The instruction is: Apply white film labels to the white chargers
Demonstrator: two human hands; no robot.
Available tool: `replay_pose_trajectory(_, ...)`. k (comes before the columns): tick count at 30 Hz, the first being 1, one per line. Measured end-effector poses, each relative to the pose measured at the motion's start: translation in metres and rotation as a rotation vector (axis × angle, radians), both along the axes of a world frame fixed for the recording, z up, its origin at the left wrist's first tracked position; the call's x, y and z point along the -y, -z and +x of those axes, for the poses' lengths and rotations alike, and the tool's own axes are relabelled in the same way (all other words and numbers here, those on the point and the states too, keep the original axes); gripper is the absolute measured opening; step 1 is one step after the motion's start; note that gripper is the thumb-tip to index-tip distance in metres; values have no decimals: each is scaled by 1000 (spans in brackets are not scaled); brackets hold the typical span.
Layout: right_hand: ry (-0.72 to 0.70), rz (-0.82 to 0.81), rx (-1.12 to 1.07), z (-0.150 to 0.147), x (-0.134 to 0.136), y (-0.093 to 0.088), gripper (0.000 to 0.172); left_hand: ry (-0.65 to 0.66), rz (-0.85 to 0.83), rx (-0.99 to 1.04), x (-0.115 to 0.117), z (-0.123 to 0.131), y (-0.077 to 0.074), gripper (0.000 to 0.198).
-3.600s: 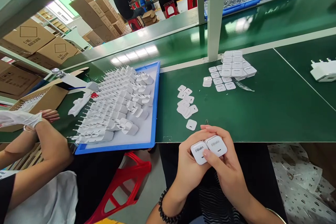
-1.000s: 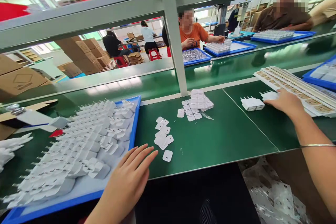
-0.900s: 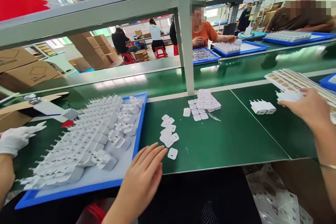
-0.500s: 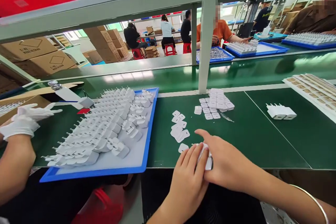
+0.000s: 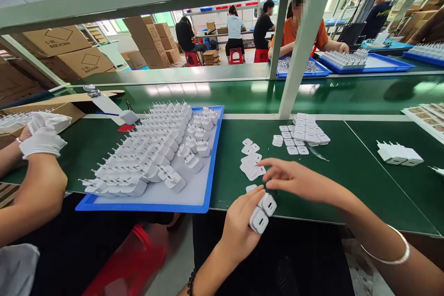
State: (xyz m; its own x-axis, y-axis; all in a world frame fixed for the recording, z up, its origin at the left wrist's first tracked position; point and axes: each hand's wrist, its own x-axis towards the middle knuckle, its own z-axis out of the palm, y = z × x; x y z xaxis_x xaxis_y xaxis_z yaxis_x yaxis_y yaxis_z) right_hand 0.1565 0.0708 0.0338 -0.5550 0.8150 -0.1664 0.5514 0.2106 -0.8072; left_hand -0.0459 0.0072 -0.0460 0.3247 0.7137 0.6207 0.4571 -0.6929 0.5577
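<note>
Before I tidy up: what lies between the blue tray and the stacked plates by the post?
Head view: loose white plates on the green table.

I am sitting at a factory assembly line. A long green bench (image 5: 347,166) runs in front of me, with a blue tray (image 5: 211,166) packed with rows of identical white chargers (image 5: 152,148). More blue trays (image 5: 367,62) lie on the next line behind the metal post (image 5: 301,51), where other workers (image 5: 294,32) sit on red stools (image 5: 236,55). Stacked cardboard boxes (image 5: 69,51) fill the back, and a gloved co-worker (image 5: 41,141) sits beside me.
</note>
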Motion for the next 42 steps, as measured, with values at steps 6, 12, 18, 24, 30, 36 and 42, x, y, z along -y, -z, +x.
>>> replay_pose_trajectory(6, 39, 302, 127, -4, -44, 44, 22, -124, -554, 405, 4, -6, -19, 41)
replay_pose_trajectory(12, 61, 409, 73, -1, -39, 48, 26, -131, -547, 448, 2, -5, -28, 38)
replay_pose_trajectory(18, 225, 97, -256, 0, 19, 23, 28, -142, -231, 313, -1, -5, -27, 42)
replay_pose_trajectory(24, 387, -486, -726, -23, 65, 7, 33, -73, -106, 219, 1, -4, -31, 51)
replay_pose_trajectory(30, 380, -593, -787, -23, 62, 9, 31, -6, -143, 187, 6, -5, -42, 49)
replay_pose_trajectory(36, 358, -608, -779, -15, 61, 9, 32, 37, -195, 147, 8, -8, -48, 46)
replay_pose_trajectory(42, 342, -627, -789, -13, 65, 9, 29, 64, -235, 162, 9, -6, -51, 48)
